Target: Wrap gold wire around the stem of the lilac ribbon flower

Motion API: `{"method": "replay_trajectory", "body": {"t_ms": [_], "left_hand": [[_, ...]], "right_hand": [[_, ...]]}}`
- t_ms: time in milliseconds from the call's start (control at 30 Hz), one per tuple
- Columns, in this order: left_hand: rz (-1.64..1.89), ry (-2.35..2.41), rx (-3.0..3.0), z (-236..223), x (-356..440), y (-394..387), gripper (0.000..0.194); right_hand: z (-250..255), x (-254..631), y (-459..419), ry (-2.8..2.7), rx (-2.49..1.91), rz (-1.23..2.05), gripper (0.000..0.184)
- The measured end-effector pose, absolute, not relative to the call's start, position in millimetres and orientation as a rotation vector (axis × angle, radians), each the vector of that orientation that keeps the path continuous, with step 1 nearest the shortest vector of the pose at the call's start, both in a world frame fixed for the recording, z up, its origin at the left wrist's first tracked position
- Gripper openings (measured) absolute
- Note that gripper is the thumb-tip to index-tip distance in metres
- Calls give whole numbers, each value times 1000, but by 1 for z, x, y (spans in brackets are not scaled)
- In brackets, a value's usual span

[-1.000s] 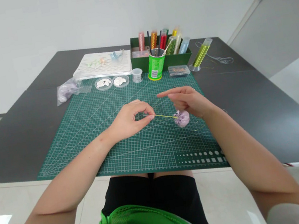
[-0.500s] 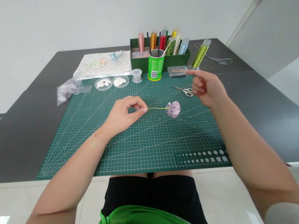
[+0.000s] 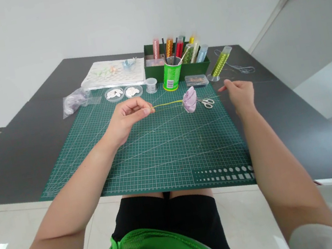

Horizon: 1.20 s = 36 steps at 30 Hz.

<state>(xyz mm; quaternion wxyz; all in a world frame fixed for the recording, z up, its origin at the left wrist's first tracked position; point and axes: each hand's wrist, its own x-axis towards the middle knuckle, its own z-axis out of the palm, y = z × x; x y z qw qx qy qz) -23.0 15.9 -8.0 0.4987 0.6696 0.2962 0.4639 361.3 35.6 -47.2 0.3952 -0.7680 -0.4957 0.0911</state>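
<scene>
My left hand (image 3: 128,119) is closed, with thumb and fingers pinching the end of a thin yellow-green stem (image 3: 167,103). At the stem's right end is a pale lilac artificial flower (image 3: 190,99), held sideways over the green cutting mat (image 3: 158,155). My right hand (image 3: 241,94) is off to the right, past the mat's edge, with its fingers drawn together in a pinch. A faint thin line shows near those fingertips, too fine to name. Behind the flower lies a pair of small scissors (image 3: 207,102) with white handles, its blades partly hidden.
Along the back stand a green can (image 3: 172,76) of tools, a dark green box (image 3: 193,69) of coloured spools, and a green thread spool (image 3: 222,63). Two dishes of white pieces (image 3: 114,93), a clear case (image 3: 197,80), a plastic bag (image 3: 74,101) and a white tray (image 3: 91,79) are there too.
My left hand has moved up and slightly left, lifting and turning the flower. My right hand has shifted right, and its outstretched index finger has folded into a pinch.
</scene>
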Motion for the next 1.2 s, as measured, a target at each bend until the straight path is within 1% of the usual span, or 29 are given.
{"method": "replay_trajectory", "body": {"t_ms": [100,167,233,267,333,433,500,567,633,700,733,833,900,1067,1133,1200], "left_hand": [[1122,721,1618,-8,-23,16,28],[1120,719,1616,-9,-22,16,29],[1116,713,1611,-10,-21,16,29],[1111,708,1608,-10,-21,16,29],[1103,700,1600,-10,-20,16,28],[1092,693,1593,-11,-20,16,27],[1089,696,1592,-11,-19,16,28],[1085,706,1592,-12,-19,16,28],[1078,709,1589,-13,-19,16,27],[1068,696,1584,-14,-19,17,25],[1059,689,1583,-14,-19,17,24],[1010,680,1601,-14,-21,17,23],[960,670,1629,-13,-22,17,24],[811,645,1769,-14,-22,18,24],[790,649,1813,-15,-21,18,23],[799,671,1835,-16,-21,18,23]], "right_hand": [[-40,357,31,-1104,-2122,104,35],[-34,350,28,-1186,-2167,29,33],[-28,339,26,-1299,-2070,-42,30],[-25,332,24,-1342,-1954,-41,29],[-20,314,19,-1452,-1603,170,27],[-16,285,8,-1486,-1121,638,26],[-15,269,0,-1548,-975,951,25],[-15,259,-6,-1575,-883,1207,32],[-15,256,-10,-1568,-833,1372,39],[-14,259,-11,-1544,-808,1457,34],[-14,262,-11,-1533,-801,1478,32],[-9,272,-11,-1501,-821,1458,44],[-5,276,-11,-1474,-871,1405,48],[0,281,-11,-1375,-908,1294,44],[0,283,-11,-1347,-889,1269,42],[0,287,-11,-1329,-884,1228,44]]}}
